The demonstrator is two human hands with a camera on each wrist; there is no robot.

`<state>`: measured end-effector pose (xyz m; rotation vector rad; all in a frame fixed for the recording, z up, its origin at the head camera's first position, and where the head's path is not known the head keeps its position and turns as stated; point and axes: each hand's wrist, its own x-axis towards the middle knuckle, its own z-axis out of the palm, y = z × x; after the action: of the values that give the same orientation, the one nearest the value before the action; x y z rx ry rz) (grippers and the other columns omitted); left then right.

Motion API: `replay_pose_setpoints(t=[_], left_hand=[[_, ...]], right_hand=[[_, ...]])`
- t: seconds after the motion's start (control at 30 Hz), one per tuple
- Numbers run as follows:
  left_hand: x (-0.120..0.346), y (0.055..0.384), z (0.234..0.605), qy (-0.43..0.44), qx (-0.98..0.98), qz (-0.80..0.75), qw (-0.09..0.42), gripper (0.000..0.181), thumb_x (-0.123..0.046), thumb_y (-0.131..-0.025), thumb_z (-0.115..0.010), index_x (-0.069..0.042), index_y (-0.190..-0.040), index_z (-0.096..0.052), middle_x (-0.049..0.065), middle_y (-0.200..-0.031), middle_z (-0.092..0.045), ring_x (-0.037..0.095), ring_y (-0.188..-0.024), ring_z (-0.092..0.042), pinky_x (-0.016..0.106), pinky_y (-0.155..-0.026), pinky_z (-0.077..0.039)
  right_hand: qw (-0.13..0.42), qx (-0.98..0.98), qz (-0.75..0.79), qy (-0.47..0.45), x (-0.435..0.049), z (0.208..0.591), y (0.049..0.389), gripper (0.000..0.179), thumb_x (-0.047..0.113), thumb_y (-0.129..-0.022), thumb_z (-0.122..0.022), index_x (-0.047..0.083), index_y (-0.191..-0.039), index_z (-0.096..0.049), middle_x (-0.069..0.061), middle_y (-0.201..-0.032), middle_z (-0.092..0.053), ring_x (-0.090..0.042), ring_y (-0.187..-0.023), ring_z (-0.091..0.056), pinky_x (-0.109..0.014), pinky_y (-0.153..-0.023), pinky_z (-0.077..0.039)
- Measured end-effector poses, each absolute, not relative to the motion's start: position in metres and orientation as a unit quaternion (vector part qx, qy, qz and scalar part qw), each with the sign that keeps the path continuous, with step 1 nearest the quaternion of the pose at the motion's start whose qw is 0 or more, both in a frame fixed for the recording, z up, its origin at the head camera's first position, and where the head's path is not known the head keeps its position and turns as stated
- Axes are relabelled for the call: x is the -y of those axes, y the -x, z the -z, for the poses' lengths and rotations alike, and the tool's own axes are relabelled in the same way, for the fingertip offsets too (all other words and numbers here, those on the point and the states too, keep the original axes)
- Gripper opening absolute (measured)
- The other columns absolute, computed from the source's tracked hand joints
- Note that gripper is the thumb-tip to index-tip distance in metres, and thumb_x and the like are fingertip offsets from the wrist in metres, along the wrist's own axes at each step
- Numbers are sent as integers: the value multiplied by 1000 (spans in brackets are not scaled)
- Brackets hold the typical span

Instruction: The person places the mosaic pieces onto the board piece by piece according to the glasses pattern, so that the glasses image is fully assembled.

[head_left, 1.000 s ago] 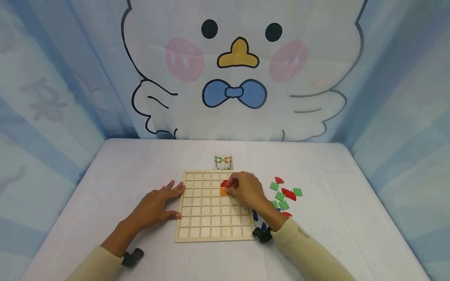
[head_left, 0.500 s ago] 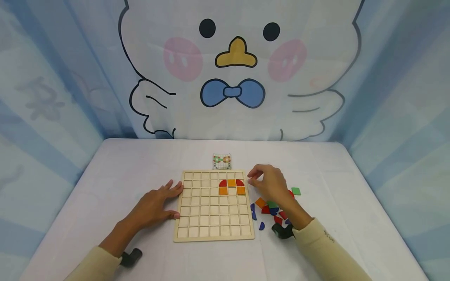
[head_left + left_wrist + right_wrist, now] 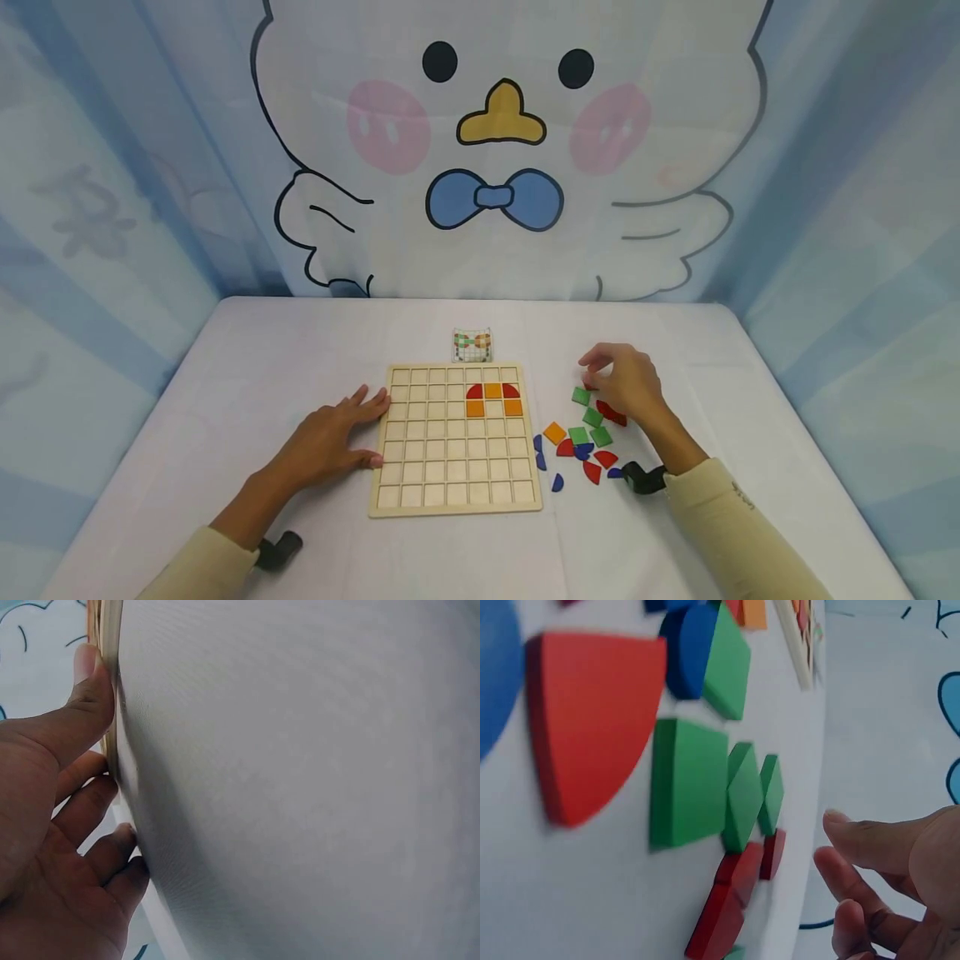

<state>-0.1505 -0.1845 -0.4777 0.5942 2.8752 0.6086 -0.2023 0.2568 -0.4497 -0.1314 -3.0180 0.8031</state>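
Note:
My left hand (image 3: pixel 330 437) steadies the left edge of a wooden grid board (image 3: pixel 427 454), its fingers and thumb spread along the rim. In the left wrist view the thumb and fingertips lie right at the board's side. Set in the board's upper right cells are two red quarter-circle tiles (image 3: pixel 475 392) and several orange square tiles (image 3: pixel 492 391). Over the far end of the loose tiles, my right hand (image 3: pixel 622 379) hovers with thumb and fingers apart. In the right wrist view nothing sits between them, and a loose red tile (image 3: pixel 774 855) lies just beyond the fingertips.
Right of the board lie several green square tiles (image 3: pixel 592 416), red tiles (image 3: pixel 605 458), blue tiles (image 3: pixel 557 482) and an orange square tile (image 3: pixel 554 432). A small pattern card (image 3: pixel 472 344) lies behind the board. A printed curtain (image 3: pixel 667 250) borders the table.
My right hand has left the tiles in the board's upper right and moved right, to over the far loose tiles. My left hand stays at the board's edge.

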Motion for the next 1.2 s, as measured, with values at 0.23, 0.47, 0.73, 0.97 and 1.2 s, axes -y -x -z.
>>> replay_pose_setpoints(t=[0.23,0.47,0.73,0.97,1.2], left_hand=[[186,150,478,-201,-954,-211,70,94,-44,-81,-90,-16,-160,-48,17,-166,-44,57,-146,-47,71,-114,-42],[185,150,479,-199,-955,-210,71,95,-44,-80,-90,-16,-161,-48,16,-166,-44,57,-146,-46,71,-114,-42],[186,151,478,-200,-955,-210,68,95,-44,-80,-90,-16,-160,-48,16,-166,-44,57,-146,-47,71,-114,-42],[186,151,478,-203,-955,-208,64,94,-44,-81,-90,-15,-160,-49,16,-166,-46,57,-146,-47,71,-113,-43],[186,151,479,-203,-954,-209,64,94,-43,-80,-90,-15,-160,-49,15,-166,-46,56,-146,-46,71,-113,-42]], right_hand=[[-20,969,-239,52,-266,455,206,24,21,-99,-76,14,-123,-76,-15,-118,-75,-33,-102,-65,-42,-81,-60],[-41,973,-220,52,-267,459,207,26,23,-99,-77,13,-124,-76,-17,-116,-74,-35,-101,-66,-40,-77,-60],[-42,975,-213,38,-264,457,207,20,21,-98,-78,13,-117,-77,-15,-110,-74,-31,-95,-66,-39,-74,-59],[-36,974,-222,28,-265,453,207,14,18,-96,-80,14,-106,-71,-14,-106,-74,-30,-91,-65,-37,-72,-59],[-29,970,-242,17,-255,449,202,13,20,-98,-78,16,-109,-73,-15,-106,-73,-26,-86,-63,-29,-65,-58]])
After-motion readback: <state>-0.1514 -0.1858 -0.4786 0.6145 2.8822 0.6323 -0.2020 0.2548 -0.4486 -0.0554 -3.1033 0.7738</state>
